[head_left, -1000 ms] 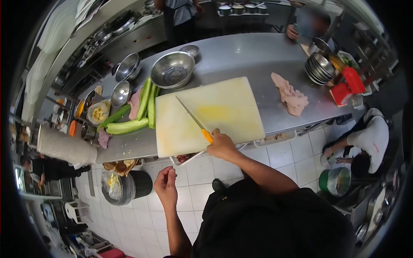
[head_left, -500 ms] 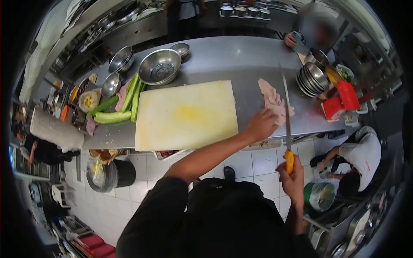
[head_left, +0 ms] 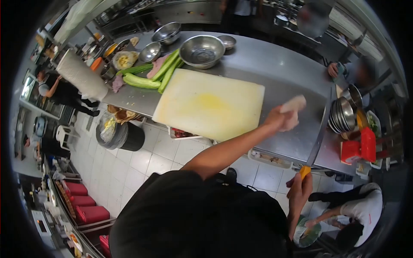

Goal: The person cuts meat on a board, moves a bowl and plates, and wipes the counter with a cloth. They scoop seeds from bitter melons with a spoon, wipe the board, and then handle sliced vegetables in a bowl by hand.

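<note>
The cloth point(head_left: 294, 105), a pale pink rag, is held bunched in the left hand point(head_left: 276, 120). The fingers are pressed together around it. It is seen over the steel desk point(head_left: 275, 64), just beside the right edge of the yellow-stained cutting board point(head_left: 206, 103); whether it touches the desk cannot be told.

A knife point(head_left: 320, 137) is gripped by its orange handle in the right hand point(head_left: 300, 192), with the fingers wrapped around the handle. The hand is held off the desk, over the tiled floor, and the blade is pointed away across the desk edge, well apart from the cloth.

At the far side of the board a large steel bowl point(head_left: 202, 50) is set, only its bare inside showing. A small bowl point(head_left: 227, 41) is placed just beside it. Peeled cucumbers point(head_left: 142, 81) are laid to the left of the board, and yellow pieces are held in a plastic bag point(head_left: 124, 59) behind them. A stack of nested steel bowls point(head_left: 344, 114) is seen to the right, near the knife tip. Yellow and brown scraps are held in a lined bin point(head_left: 129, 136) on the floor.
</note>
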A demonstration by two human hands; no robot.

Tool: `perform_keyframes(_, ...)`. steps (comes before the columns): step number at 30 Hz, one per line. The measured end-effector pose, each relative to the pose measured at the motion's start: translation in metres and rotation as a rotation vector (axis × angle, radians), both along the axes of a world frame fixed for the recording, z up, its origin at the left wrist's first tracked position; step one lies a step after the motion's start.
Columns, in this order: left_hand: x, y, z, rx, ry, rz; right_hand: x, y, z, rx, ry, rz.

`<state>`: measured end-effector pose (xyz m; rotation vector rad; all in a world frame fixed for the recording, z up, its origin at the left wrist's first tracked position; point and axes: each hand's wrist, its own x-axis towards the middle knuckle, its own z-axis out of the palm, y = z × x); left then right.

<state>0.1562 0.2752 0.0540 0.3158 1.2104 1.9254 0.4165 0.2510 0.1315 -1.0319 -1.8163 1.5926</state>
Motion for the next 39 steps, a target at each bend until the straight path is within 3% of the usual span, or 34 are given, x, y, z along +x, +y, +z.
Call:
perform_keyframes(1, -0.014, -0.025, 0.012, 0.067, -0.150, -0.089, -0.016, 0.005, 0.001, 0.051, 0.024, 0.060)
perform_keyframes(3, -0.013, -0.076, 0.043, 0.391, -0.343, 0.024, -0.052, 0.012, -0.005, 0.081, -0.025, 0.101)
perform_keyframes(6, 0.001, -0.138, 0.078, 0.515, -0.448, 0.112, -0.111, 0.001, -0.008, 0.251, -0.204, 0.267)
perform_keyframes(8, 0.016, -0.149, 0.072, 0.321, -0.180, 0.427, -0.145, -0.025, -0.019, 0.617, -0.249, 0.457)
perform_keyframes(10, 0.013, -0.164, 0.062, 0.186, -0.001, 0.631, -0.163, -0.061, -0.018, 0.723, -0.158, 0.638)
perform_keyframes(12, 0.004, -0.194, 0.042, 0.105, 0.074, 0.721, -0.169, -0.081, -0.010, 0.710, -0.220, 0.766)
perform_keyframes(13, -0.001, -0.207, 0.048, 0.099, -0.019, 0.750, -0.172, -0.086, -0.008, 0.705, -0.250, 0.825)
perform_keyframes(17, -0.021, -0.237, 0.041, 0.023, 0.062, 0.887, -0.161, -0.086, -0.015, 0.712, -0.284, 0.899)
perform_keyframes(22, -0.065, -0.253, 0.033, -0.044, 0.171, 0.872, -0.112, -0.043, -0.001, 0.675, -0.235, 0.922)
perform_keyframes(26, -0.097, -0.243, 0.039, -0.045, 0.289, 0.854, -0.062, -0.010, 0.010, 0.520, -0.251, 0.801)
perform_keyframes(29, -0.112, -0.238, 0.075, -0.036, 0.230, 0.651, -0.033, 0.007, 0.020, 0.260, -0.432, 0.608)
perform_keyframes(32, -0.128, -0.230, 0.075, -0.102, 0.137, 0.493, -0.021, 0.020, 0.015, 0.129, -0.475, 0.473)
perform_keyframes(35, -0.167, -0.236, 0.018, -1.079, 0.709, 0.233, -0.022, 0.022, 0.007, 0.148, -0.471, 0.357)
perform_keyframes(38, -0.138, -0.218, 0.004, -1.505, 1.099, 0.439, -0.023, 0.022, -0.008, 0.110, -0.452, 0.316)
perform_keyframes(39, -0.138, -0.215, 0.005, -1.378, 1.035, 0.330, -0.026, 0.023, -0.012, 0.102, -0.441, 0.324)
